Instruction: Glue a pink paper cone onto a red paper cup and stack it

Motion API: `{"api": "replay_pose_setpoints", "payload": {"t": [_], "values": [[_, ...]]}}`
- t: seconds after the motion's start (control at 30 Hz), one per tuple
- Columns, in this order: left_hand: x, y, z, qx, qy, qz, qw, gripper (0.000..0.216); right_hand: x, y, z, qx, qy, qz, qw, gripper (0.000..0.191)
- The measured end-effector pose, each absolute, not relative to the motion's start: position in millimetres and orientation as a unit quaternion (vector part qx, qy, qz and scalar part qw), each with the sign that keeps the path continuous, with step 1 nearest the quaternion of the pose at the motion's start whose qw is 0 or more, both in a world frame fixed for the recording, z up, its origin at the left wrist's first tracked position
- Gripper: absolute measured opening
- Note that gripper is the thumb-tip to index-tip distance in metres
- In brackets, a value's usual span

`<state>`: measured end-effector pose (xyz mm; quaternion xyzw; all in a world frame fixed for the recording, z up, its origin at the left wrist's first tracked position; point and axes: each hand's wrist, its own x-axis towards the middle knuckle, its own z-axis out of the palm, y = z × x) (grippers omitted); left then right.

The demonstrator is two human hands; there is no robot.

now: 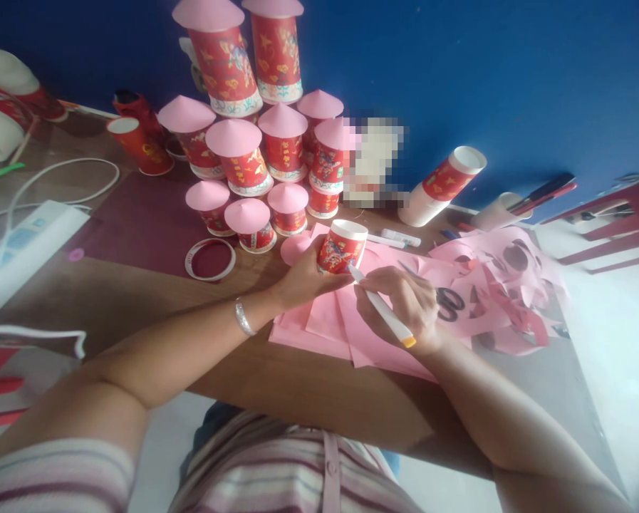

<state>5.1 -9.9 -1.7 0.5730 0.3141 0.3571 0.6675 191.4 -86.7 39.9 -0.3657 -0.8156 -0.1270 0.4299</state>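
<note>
My left hand (304, 276) is wrapped round a red paper cup (341, 247) printed with a colourful pattern, its white rim tipped upward. In my right hand (407, 303) is a white marker (386, 313) with a yellow end, its tip touching or very close to the cup's lower right side. Pink paper sheets (327, 324) lie on the table beneath both hands. Behind the held cup stand several red cups topped with pink paper cones (234, 139), some stacked on others. A pink paper disc (296, 249) partly shows beside my left hand.
Scissors (449, 305) lie among cut pink scraps (504, 285) on the right. Stacked cups (443, 187) lean near the blue wall, beside a pen holder (504, 211). At left are a white cup ring (210, 259), a power strip (35, 246) and its cable.
</note>
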Motion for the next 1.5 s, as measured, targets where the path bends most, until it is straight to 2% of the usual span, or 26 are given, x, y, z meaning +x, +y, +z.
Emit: {"api": "replay_pose_setpoints", "payload": {"t": [0.4,0.6,0.73,0.93,1.1,1.3,1.5], "values": [[4.5,-7.5,-7.9,0.525,0.313,0.373,0.698,0.072,195.1,-84.5,37.8,-0.348,-0.806,-0.128,0.461,0.021],[6.1,-5.5,-9.7,0.474,0.224,0.394,0.754,0.043,196.1,-81.7,37.3,-0.353,-0.789,-0.169,0.474,0.023],[8.9,-5.6,-1.2,0.447,0.183,0.422,0.767,0.029,195.4,-83.1,38.3,-0.357,-0.785,-0.156,0.482,0.022],[11.6,-7.3,4.0,0.387,0.164,0.417,0.806,0.043,192.8,-84.7,40.8,-0.355,-0.794,-0.128,0.476,0.025],[9.0,-11.5,6.9,0.424,0.162,0.380,0.806,0.029,187.7,-84.7,39.1,-0.328,-0.802,-0.100,0.489,0.026],[7.8,-11.2,6.1,0.430,0.218,0.370,0.794,0.040,187.1,-84.5,36.0,-0.308,-0.807,-0.076,0.498,0.028],[9.9,-7.0,2.8,0.385,0.189,0.414,0.803,0.032,189.6,-84.2,34.3,-0.360,-0.778,-0.075,0.509,0.027]]}}
